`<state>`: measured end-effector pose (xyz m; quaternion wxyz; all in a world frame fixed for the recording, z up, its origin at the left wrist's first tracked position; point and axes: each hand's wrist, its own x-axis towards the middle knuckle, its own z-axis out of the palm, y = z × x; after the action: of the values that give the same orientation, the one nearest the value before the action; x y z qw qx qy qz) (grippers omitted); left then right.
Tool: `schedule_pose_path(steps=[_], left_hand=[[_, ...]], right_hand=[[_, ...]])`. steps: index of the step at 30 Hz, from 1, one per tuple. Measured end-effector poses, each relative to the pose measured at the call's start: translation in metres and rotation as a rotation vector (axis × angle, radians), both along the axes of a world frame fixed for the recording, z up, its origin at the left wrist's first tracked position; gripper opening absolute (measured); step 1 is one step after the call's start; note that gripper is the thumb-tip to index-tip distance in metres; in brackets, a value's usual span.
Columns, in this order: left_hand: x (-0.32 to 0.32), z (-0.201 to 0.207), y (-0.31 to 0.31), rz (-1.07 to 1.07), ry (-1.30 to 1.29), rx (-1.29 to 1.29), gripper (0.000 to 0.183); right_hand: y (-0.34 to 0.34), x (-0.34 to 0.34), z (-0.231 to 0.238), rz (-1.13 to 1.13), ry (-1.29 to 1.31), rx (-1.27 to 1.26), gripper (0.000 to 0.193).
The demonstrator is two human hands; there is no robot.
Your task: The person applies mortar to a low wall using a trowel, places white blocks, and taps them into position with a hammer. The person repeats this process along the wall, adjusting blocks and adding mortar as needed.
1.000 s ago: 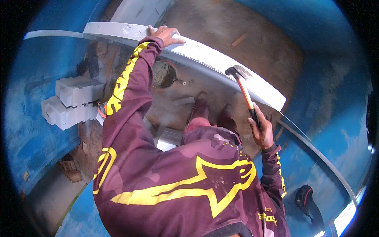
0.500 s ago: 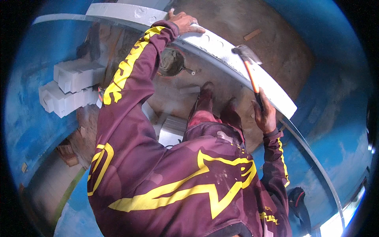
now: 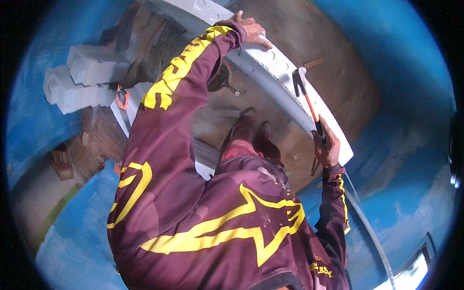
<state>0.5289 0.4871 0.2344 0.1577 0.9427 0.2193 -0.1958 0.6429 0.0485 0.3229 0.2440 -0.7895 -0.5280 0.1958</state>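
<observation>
A long white block (image 3: 280, 63) or beam, with round marks on its top, runs diagonally across the upper middle. My left hand (image 3: 253, 32) lies on its top edge with the fingers spread. In my right hand (image 3: 328, 149) is the handle of a claw hammer (image 3: 309, 104), orange and black with a metal head. The hammer head is over the block's top; I cannot tell whether it touches. My right hand is beside the block's near right end, its fingers wrapped round the handle.
White blocks (image 3: 99, 65) are stacked at the left, with an orange-handled handsaw (image 3: 123, 98) near them. Partly hidden by my left sleeve is a bucket (image 3: 220, 79) on the floor. Blue walls (image 3: 401, 125) curve around. A small wooden piece (image 3: 315, 62) lies beyond the block.
The whole view has shifted, so the block now slopes more steeply. The hammer head has turned in my right hand. My left hand stays on the block.
</observation>
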Motion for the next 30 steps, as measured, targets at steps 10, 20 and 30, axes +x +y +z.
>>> schedule_pose_path(steps=[10,20,30], left_hand=[[-0.123,-0.054,-0.146,0.807,-1.255,0.091,0.034],[-0.287,-0.234,-0.48,1.5,-0.308,-0.682,0.053],[-0.358,-0.32,-0.482,1.29,0.204,-0.522,0.055]], right_hand=[[0.012,0.065,-0.026,0.169,-0.34,-0.044,0.052],[0.024,-0.035,-0.02,0.208,-0.308,0.11,0.033],[0.15,-0.18,-0.426,0.439,-0.152,-0.641,0.077]])
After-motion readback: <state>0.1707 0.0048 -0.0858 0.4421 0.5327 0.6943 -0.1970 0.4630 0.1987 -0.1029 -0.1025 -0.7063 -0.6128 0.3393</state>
